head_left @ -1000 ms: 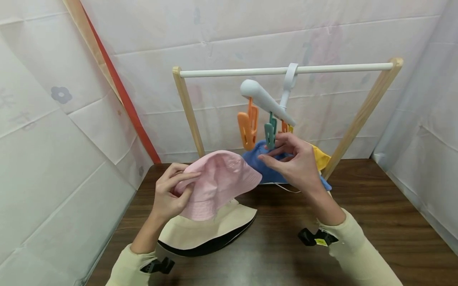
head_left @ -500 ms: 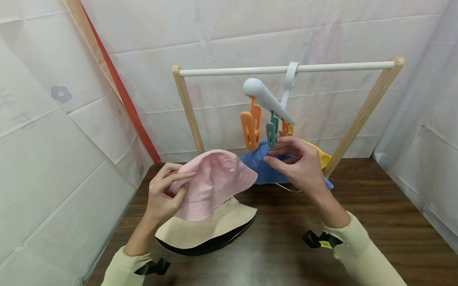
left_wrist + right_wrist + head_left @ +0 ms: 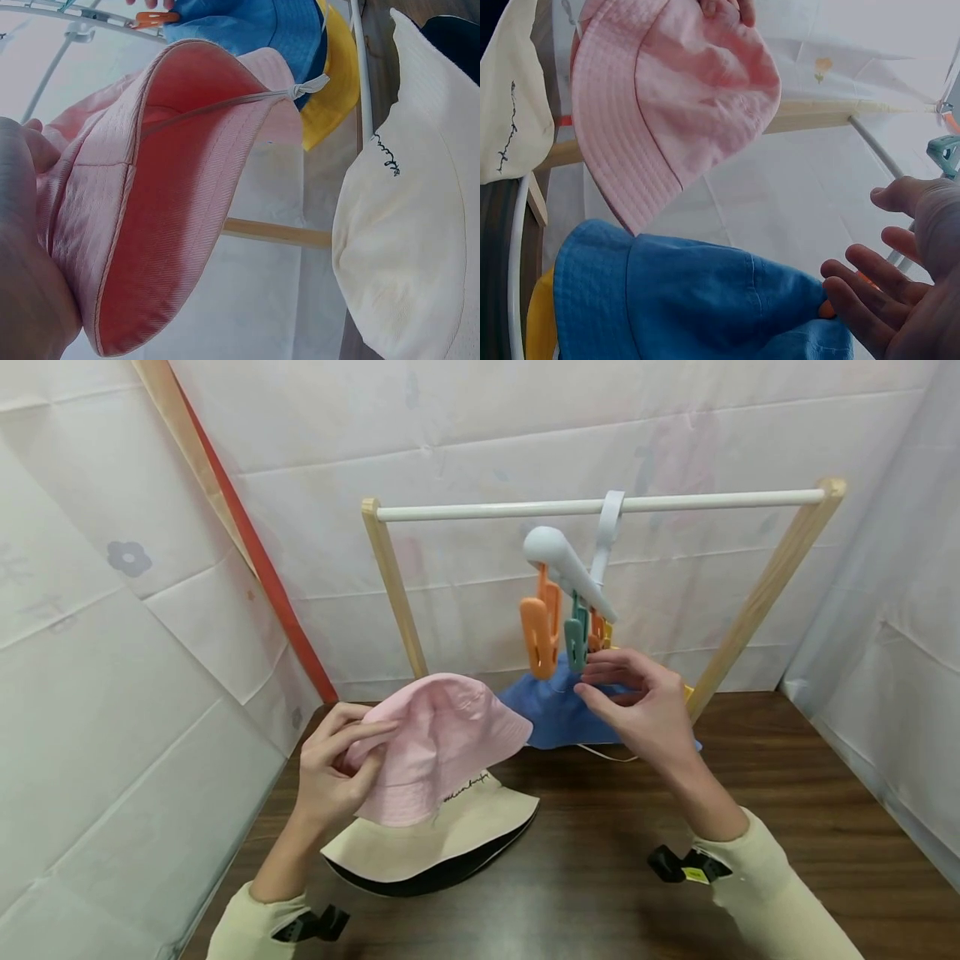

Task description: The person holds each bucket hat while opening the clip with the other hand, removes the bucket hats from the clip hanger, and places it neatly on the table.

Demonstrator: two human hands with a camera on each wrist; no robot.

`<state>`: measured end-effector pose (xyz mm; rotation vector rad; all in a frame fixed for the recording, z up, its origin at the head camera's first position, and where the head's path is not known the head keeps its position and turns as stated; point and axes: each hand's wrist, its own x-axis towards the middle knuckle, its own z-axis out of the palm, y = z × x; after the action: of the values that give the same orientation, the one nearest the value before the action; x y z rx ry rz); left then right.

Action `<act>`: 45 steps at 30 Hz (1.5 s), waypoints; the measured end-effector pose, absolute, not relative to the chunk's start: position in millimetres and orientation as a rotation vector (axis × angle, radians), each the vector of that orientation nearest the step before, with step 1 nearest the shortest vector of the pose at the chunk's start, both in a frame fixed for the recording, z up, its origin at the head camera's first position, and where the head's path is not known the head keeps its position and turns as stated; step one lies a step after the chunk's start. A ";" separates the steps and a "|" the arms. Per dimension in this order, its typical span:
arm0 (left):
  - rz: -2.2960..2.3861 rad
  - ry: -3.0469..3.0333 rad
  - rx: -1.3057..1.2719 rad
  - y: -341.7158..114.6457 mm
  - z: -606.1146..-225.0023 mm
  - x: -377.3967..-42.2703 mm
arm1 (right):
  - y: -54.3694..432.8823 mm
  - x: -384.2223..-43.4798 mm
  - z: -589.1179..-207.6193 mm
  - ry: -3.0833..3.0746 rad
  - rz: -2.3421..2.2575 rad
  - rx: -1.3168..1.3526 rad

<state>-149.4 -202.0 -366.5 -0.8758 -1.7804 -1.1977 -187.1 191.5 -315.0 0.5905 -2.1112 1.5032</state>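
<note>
Before the wooden-legged garment rack (image 3: 487, 512), a cream bucket hat (image 3: 450, 850) lies partly hidden by the pink bucket hat (image 3: 450, 743) — creased, brim ringed with stitching — held above it. A blue bucket hat (image 3: 558, 714) partly covers a yellow hat (image 3: 337, 82). The left hand (image 3: 333, 768) pinches the pink one; the right hand (image 3: 641, 702), fingers loosely spread, hangs beside a teal clip (image 3: 576, 643), contact hard to tell.

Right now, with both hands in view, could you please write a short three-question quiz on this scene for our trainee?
1. Which hand holds the pink hat?
2. True or false: the beige hat lies on the table.
3. The clip at the near end of the white hanger is: A) green, B) orange, C) yellow.

Key:
1. The left hand.
2. True.
3. B.
</note>
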 end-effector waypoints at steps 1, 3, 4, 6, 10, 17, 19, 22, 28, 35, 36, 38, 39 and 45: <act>-1.199 -1.779 -0.877 -202.3 -366.7 -149.3 | 192.3 -186.8 -315.1 -2.115 1.503 0.587; -1.203 -1.775 -0.879 -203.0 -367.1 -149.1 | 193.9 -185.9 -315.1 -2.121 1.502 0.581; -1.206 -1.772 -0.882 -203.3 -367.3 -149.1 | 194.7 -185.4 -315.2 -2.124 1.503 0.579; -1.208 -1.766 -0.883 -204.4 -367.8 -149.3 | 196.3 -184.4 -315.6 -2.123 1.505 0.573; -1.194 -1.751 -0.879 -207.2 -368.6 -149.8 | 199.6 -183.8 -317.1 -2.110 1.516 0.571; -1.215 -1.738 -0.872 -213.4 -369.3 -149.9 | 205.2 -183.7 -320.5 -2.100 1.512 0.562; -1.228 -1.741 -0.868 -215.0 -369.9 -149.5 | 207.0 -183.3 -321.1 -2.104 1.507 0.555; -1.234 -1.751 -0.861 -218.0 -370.9 -148.8 | 209.2 -182.6 -321.6 -2.111 1.499 0.540; -1.226 -1.769 -0.868 -222.9 -370.2 -148.1 | 214.7 -182.4 -322.9 -2.116 1.475 0.511; -1.227 -1.769 -0.855 -226.8 -368.7 -146.2 | 220.2 -184.0 -325.5 -2.113 1.448 0.486; -1.230 -1.765 -0.855 -227.6 -368.8 -145.9 | 221.0 -183.9 -325.4 -2.110 1.447 0.484; -1.241 -1.753 -0.856 -228.9 -368.8 -145.4 | 223.0 -183.5 -324.7 -2.101 1.446 0.484; -1.244 -1.747 -0.857 -229.6 -368.8 -145.1 | 223.8 -183.4 -324.4 -2.096 1.447 0.486; -1.253 -1.732 -0.858 -232.9 -368.2 -143.2 | 228.5 -183.4 -322.9 -2.074 1.454 0.486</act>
<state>-143.2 -232.9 -368.2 -0.8585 -1.7317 -1.2529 -183.4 228.5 -322.9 0.4857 -2.0741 1.4537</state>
